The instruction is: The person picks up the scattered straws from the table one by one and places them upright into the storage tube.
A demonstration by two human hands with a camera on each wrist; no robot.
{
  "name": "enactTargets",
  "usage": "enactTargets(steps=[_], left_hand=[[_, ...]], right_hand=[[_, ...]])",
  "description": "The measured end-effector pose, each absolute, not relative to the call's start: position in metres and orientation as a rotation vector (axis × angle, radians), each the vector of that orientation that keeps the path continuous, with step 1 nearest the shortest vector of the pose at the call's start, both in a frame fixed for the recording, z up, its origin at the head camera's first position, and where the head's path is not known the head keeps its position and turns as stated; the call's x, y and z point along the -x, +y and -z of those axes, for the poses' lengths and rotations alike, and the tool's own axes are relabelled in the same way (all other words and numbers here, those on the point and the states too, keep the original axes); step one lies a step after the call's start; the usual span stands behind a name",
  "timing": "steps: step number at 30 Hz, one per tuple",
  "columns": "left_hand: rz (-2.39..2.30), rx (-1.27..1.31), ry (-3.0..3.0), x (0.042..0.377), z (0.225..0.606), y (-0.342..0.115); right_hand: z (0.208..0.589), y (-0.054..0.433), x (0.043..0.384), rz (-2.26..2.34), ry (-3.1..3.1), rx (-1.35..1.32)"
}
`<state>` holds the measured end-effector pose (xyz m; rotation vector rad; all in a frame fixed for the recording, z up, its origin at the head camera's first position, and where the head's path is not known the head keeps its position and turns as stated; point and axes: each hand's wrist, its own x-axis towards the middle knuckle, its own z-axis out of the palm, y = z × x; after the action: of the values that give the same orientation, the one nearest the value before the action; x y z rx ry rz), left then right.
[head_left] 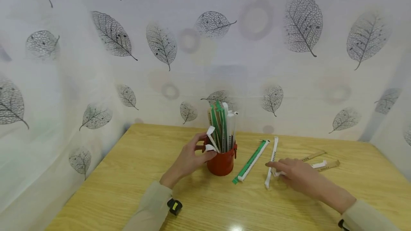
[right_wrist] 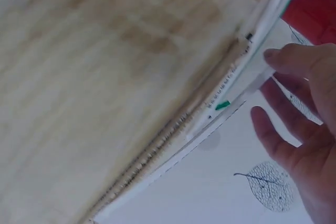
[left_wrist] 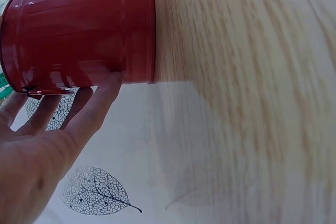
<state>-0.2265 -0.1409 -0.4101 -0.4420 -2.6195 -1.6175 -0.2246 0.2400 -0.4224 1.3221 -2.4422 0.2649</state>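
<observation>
Red cylindrical metal bucket [head_left: 221, 164] with small side lugs stands upright on the yellow wood-grain table [head_left: 112, 188], packed with slim paper-wrapped sticks [head_left: 223, 127], green, white and brown; lower ends hidden inside, exact count unclear. White bent paper strip [head_left: 210, 130] juts at the rim by the left hand [head_left: 189, 154]; can't tell if fingers touch it. Left fingers spread, curved round the bucket's side; some tips hidden behind it. Left wrist view cuts off the bucket's mouth, only green slivers of contents visible. Right hand [head_left: 300, 175] is over a loose white wrapped stick [head_left: 273, 152], fingers spread; can't tell whether thumb and index pinch it. Right wrist view blurred, bucket cut off at the frame edge. Green wrapped stick [head_left: 252, 159] and a second white wrapped stick [head_left: 255, 159] lie side by side between bucket and right hand. Brown wrapped sticks [head_left: 329, 166] poke out past the right hand, partly covered by it; print too small to read.
</observation>
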Motion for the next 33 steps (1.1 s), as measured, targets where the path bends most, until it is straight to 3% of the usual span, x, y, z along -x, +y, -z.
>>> enactTargets(steps=[6,21,33], left_hand=[[1.623,0.45,-2.612,0.227,0.41,-0.141],[1.647,0.455,-2.603,0.227,0.411,-0.14],[1.647,0.426,-2.607,0.228,0.411,-0.139]], right_hand=[[0.402,0.238,0.237,-0.46,-2.022,-1.39],[0.362,0.233,0.243,-1.202,-1.83,-0.984],[0.322,0.19,0.245,-1.435,-1.723,-0.785]])
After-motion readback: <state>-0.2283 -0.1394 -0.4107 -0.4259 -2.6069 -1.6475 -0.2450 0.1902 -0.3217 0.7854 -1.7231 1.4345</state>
